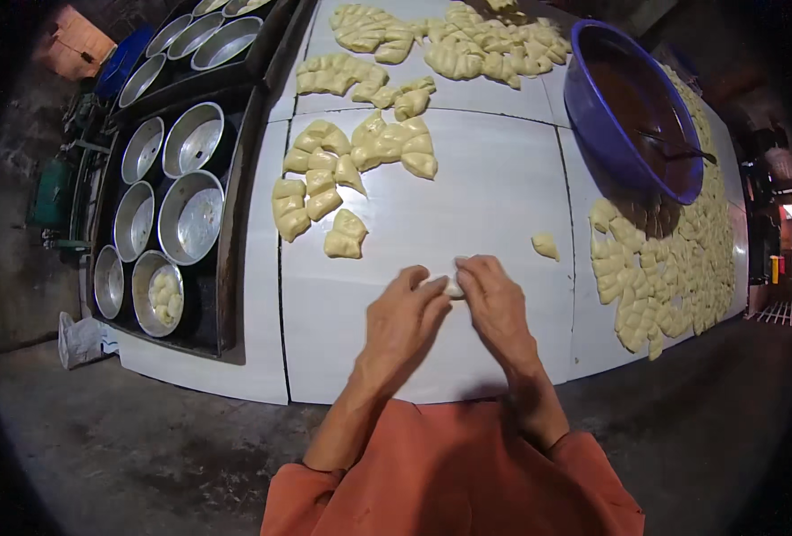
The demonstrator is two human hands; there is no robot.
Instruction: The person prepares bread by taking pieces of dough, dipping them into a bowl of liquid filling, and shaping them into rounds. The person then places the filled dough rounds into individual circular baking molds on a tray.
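Observation:
Near the front of the white tabletop (503, 201), my left hand (405, 313) and my right hand (494, 304) meet over a small pale piece of dough (454, 288). Fingers of both hands close around it from either side, so only a bit of it shows between them. A single loose dough piece (545, 246) lies to the right, apart from my hands. Beyond my left hand sits a small dough clump (346, 234), with larger dough pieces (315, 170) behind it.
Round metal pans (190, 216) stand in dark trays on the left; one front pan (157, 293) holds several dough pieces. A purple basin (583, 116) with brown liquid and a dark-handled utensil stands at right. Many dough pieces (673, 286) cover the right side.

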